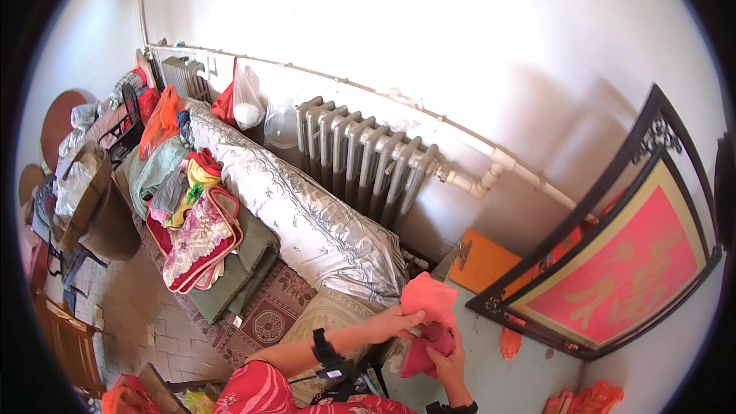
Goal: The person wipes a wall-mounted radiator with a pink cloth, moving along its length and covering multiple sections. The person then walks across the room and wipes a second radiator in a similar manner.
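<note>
A coral-pink cloth (428, 297) is bunched up in front of me, with my left hand (395, 324) gripping its lower left edge. Just below it is a magenta cloth (418, 360); my right hand (450, 359) holds this from the right, thumb on top. The two cloths touch, and whether they are one piece I cannot tell. Both hands are close together beside the near end of the sofa, over a pale grey-green surface (489, 379). Part of the magenta cloth is hidden by my fingers.
A sofa back under a patterned white cover (305, 224) runs along the wall by a radiator (362, 149). Folded textiles (195, 241) are piled on the seat. To the right leans a black-framed red panel (621, 276), near an orange board (486, 261). A wooden chair (69, 345) stands left.
</note>
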A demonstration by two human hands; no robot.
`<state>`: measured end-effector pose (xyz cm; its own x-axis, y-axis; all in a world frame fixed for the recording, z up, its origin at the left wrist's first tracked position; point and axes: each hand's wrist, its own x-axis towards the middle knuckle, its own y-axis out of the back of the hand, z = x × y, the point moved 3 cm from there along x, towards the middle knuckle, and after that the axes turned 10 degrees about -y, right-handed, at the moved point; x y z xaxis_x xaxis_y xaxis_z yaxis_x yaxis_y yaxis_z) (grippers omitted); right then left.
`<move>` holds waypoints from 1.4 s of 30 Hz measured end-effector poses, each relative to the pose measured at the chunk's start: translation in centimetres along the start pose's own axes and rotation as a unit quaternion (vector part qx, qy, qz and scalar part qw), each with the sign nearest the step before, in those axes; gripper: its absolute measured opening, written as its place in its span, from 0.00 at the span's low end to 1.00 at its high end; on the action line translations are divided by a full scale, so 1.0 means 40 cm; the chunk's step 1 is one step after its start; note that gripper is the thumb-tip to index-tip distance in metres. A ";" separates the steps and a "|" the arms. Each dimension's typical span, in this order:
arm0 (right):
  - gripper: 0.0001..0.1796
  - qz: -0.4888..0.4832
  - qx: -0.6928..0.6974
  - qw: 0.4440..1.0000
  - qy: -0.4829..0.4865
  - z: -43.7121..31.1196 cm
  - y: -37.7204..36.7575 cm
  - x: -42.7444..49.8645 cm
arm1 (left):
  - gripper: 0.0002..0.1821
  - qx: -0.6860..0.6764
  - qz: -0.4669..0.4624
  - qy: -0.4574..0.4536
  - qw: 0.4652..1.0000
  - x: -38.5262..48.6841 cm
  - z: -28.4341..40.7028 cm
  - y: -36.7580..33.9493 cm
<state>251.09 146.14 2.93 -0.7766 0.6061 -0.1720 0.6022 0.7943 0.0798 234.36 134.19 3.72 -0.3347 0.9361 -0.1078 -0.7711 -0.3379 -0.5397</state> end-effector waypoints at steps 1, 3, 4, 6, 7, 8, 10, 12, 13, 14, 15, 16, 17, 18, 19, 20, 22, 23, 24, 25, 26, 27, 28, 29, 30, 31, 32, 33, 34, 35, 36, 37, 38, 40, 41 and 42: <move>0.40 0.009 -0.017 1.000 -0.008 0.016 0.021 0.015 | 0.32 0.042 -0.008 0.007 0.999 0.010 0.022 0.049; 0.37 0.080 -0.090 0.993 0.006 0.050 0.076 0.036 | 0.30 0.113 -0.006 -0.177 0.978 0.035 0.114 0.178; 0.36 0.114 -0.133 0.984 0.035 0.066 0.103 0.043 | 0.27 0.114 0.045 -0.237 0.964 0.066 0.172 0.261; 0.36 0.188 -0.331 0.916 0.127 0.095 0.139 0.055 | 0.28 0.237 0.213 -0.333 0.888 0.107 0.307 0.442; 0.36 0.223 -0.413 0.865 0.178 0.110 0.146 0.057 | 0.24 0.367 0.298 -0.326 0.819 0.124 0.388 0.533; 0.34 0.202 -0.478 0.835 0.183 0.132 0.150 0.057 | 0.24 0.323 0.354 -0.364 0.798 0.142 0.455 0.606; 0.30 0.163 -0.583 0.774 0.186 0.171 0.153 0.057 | 0.22 0.371 0.412 -0.400 0.730 0.157 0.588 0.732; 0.33 0.169 -0.549 0.801 0.168 0.196 0.158 0.063 | 0.19 0.430 0.536 -0.335 0.644 0.182 0.690 0.823; 0.34 0.175 -0.533 0.813 0.157 0.203 0.159 0.065 | 0.26 0.312 0.523 -0.368 0.702 0.202 0.726 0.857; 0.34 0.179 -0.540 0.806 0.164 0.207 0.157 0.066 | 0.27 0.286 0.515 -0.406 0.699 0.219 0.755 0.871; 0.34 0.184 -0.549 0.797 0.171 0.209 0.156 0.066 | 0.28 0.224 0.514 -0.400 0.725 0.235 0.772 0.885; 0.34 0.190 -0.556 0.789 0.179 0.209 0.153 0.067 | 0.29 0.238 0.518 -0.405 0.715 0.251 0.789 0.885; 0.35 0.191 -0.552 0.793 0.175 0.211 0.153 0.069 | 0.30 0.237 0.522 -0.401 0.715 0.267 0.803 0.886; 0.35 0.191 -0.548 0.796 0.171 0.212 0.153 0.069 | 0.30 0.227 0.524 -0.405 0.714 0.284 0.816 0.888; 0.35 0.191 -0.544 0.799 0.167 0.214 0.155 0.070 | 0.30 0.258 0.526 -0.389 0.711 0.305 0.828 0.889; 0.34 0.186 -0.551 0.797 0.163 0.218 0.157 0.071 | 0.30 0.281 0.526 -0.381 0.707 0.326 0.841 0.894; 0.34 0.177 -0.563 0.792 0.154 0.229 0.165 0.075 | 0.27 0.366 0.523 -0.352 0.684 0.374 0.873 0.914; 0.34 0.176 -0.562 0.791 0.167 0.233 0.168 0.077 | 0.26 0.395 0.525 -0.349 0.669 0.398 0.887 0.926; 0.34 0.175 -0.560 0.790 0.179 0.237 0.173 0.079 | 0.25 0.426 0.529 -0.335 0.654 0.425 0.897 0.936; 0.34 0.174 -0.558 0.788 0.192 0.241 0.176 0.082 | 0.25 0.453 0.531 -0.315 0.643 0.451 0.903 0.944; 0.34 0.174 -0.559 0.787 0.195 0.244 0.179 0.084 | 0.22 0.474 0.559 -0.354 0.581 0.471 0.908 0.937; 0.34 0.174 -0.559 0.786 0.198 0.246 0.180 0.087 | 0.21 0.484 0.564 -0.372 0.557 0.490 0.915 0.930; 0.35 0.175 -0.560 0.785 0.201 0.245 0.180 0.088 | 0.20 0.490 0.568 -0.375 0.545 0.504 0.924 0.924; 0.36 0.167 -0.539 0.803 0.191 0.243 0.178 0.088 | 0.18 0.496 0.572 -0.378 0.532 0.515 0.933 0.914; 0.37 0.158 -0.517 0.821 0.183 0.238 0.175 0.088 | 0.16 0.490 0.570 -0.363 0.550 0.529 0.939 0.904; 0.39 0.148 -0.496 0.837 0.176 0.232 0.171 0.089 | 0.17 0.497 0.565 -0.357 0.553 0.544 0.946 0.889; 0.38 0.149 -0.501 0.837 0.160 0.225 0.166 0.087 | 0.18 0.502 0.564 -0.358 0.550 0.557 0.953 0.875; 0.38 0.150 -0.508 0.836 0.145 0.217 0.161 0.083 | 0.19 0.506 0.564 -0.372 0.536 0.570 0.961 0.863; 0.37 0.152 -0.515 0.834 0.128 0.211 0.158 0.086 | 0.24 0.520 0.559 -0.361 0.536 0.588 0.964 0.857; 0.37 0.148 -0.515 0.835 0.122 0.204 0.156 0.090 | 0.24 0.534 0.556 -0.350 0.532 0.606 0.963 0.856; 0.37 0.144 -0.514 0.838 0.114 0.200 0.153 0.092 | 0.24 0.550 0.552 -0.348 0.522 0.625 0.959 0.857; 0.37 0.141 -0.513 0.840 0.106 0.197 0.151 0.096 | 0.25 0.566 0.546 -0.346 0.512 0.645 0.955 0.863; 0.37 0.148 -0.520 0.833 0.116 0.193 0.151 0.098 | 0.26 0.568 0.548 -0.332 0.517 0.668 0.950 0.873; 0.37 0.160 -0.533 0.820 0.133 0.192 0.148 0.098 | 0.25 0.581 0.512 -0.341 0.532 0.703 0.939 0.891; 0.36 0.164 -0.529 0.821 0.137 0.193 0.147 0.097 | 0.25 0.588 0.494 -0.342 0.542 0.717 0.931 0.894; 0.36 0.168 -0.525 0.822 0.142 0.194 0.145 0.096 | 0.23 0.590 0.503 -0.345 0.529 0.722 0.927 0.893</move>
<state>253.02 152.74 -4.90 -0.7005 0.6658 0.2569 0.4160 0.0884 0.9051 177.07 145.52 12.26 -0.7008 0.1046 0.7056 0.3196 -0.8383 0.4417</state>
